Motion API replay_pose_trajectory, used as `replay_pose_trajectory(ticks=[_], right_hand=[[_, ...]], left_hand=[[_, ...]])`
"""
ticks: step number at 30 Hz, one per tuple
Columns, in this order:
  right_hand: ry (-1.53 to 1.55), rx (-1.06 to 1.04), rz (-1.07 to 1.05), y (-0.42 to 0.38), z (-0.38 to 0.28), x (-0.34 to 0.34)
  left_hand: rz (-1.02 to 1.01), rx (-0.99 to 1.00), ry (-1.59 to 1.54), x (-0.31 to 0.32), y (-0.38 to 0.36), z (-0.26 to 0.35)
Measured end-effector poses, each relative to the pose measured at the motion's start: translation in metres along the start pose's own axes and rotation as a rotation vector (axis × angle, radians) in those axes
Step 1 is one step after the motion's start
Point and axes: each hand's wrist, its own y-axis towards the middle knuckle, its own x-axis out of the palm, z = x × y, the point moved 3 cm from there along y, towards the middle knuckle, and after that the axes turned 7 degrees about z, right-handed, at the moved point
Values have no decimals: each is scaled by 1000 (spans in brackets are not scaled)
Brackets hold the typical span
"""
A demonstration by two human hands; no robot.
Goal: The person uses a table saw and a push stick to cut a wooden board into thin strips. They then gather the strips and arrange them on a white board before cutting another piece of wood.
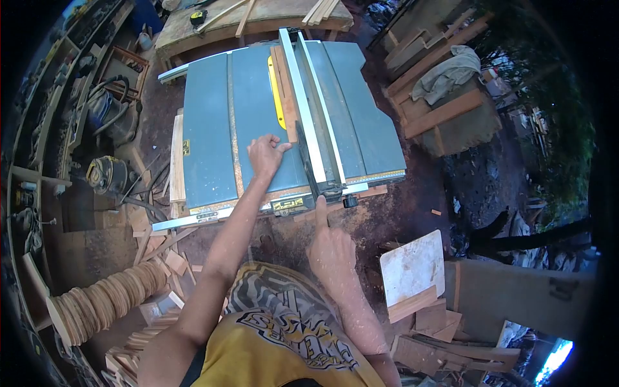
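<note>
A table saw with a grey-blue top point(209, 129) stands before me. A wood strip point(282, 90) lies along its pale metal rip fence point(304, 106), over the yellow throat plate point(276, 97). My left hand point(264, 157) rests low on the top, fingers curled, thumb pointing toward the strip's near end; nothing shows in it. A long black bar point(309, 158) runs along the fence from the strip's near end to the front rail. My right hand point(333, 253) is in front of the saw, index finger stretched to the bar's near end, the other fingers folded.
A wooden workbench point(258, 29) with a tape measure point(198, 18) and loose strips stands behind the saw. Round wooden discs point(106, 303) are stacked at lower left, near a shop vacuum point(108, 174). A white board point(412, 267) and offcuts lie at lower right.
</note>
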Motion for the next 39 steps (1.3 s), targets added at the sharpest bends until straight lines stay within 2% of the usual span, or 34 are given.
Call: replay_pose_trajectory(ticks=[2,4,6,8,10,13,14,17,18,20,23,25,29,31,33,35,39], right_hand=[[-9,6,-12,8,-4,2],[-11,-3,-8,16,-7,1],[1,3,-3,22,-8,0],[25,12,-1,28,-8,1],[11,0,19,34,-9,2],[13,4,18,44,-10,3],[19,9,14,48,-12,4],[-42,-19,3,56,-18,3],[-38,-21,7,59,-19,4],[-46,-27,15,65,-19,7],[-36,34,17,75,-24,5],[-28,25,37,81,-27,2],[1,12,43,93,-30,3],[3,-4,67,99,-27,3],[4,-18,91,107,-26,7],[23,-24,98,112,-25,5],[39,-11,89,121,-25,2]], left_hand=[[18,47,-69,-16,-16,0],[-156,-164,-329,-36,-60,-1],[-333,-137,-404,-63,-120,-1],[-448,-105,-496,-72,-178,-29],[-702,-504,-521,-63,-226,-76],[-710,-1113,-532,-45,-259,-150],[-637,-1113,-570,-15,-273,-197],[-204,-1606,-1068,20,-254,-226],[-98,-1616,-1184,45,-256,-246],[-204,-1363,-1659,99,-259,-304],[178,-1448,-1695,85,-211,-229],[229,-1490,-1688,74,-189,-201],[345,-1587,-1629,68,-184,-197],[129,-1614,-1280,45,-191,-171],[43,-1695,-1181,42,-200,-169],[63,-1863,-1334,67,-207,-176],[113,-1828,-1422,92,-202,-183]])
